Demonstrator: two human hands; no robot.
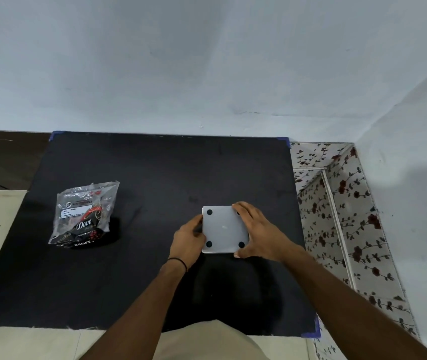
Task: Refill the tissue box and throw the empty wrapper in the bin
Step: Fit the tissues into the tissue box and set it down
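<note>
Tissue box (224, 229) upside down on black mat (155, 178); left hand (190, 240), right hand (258, 231) grasping its sides. Wrapper (83, 214) well apart, left.

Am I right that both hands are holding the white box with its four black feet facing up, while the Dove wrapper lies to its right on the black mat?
Not quite: the head view shows the Dove wrapper lying to the left of the white box, not its right. The rest holds: left hand, right hand, black mat.
</note>
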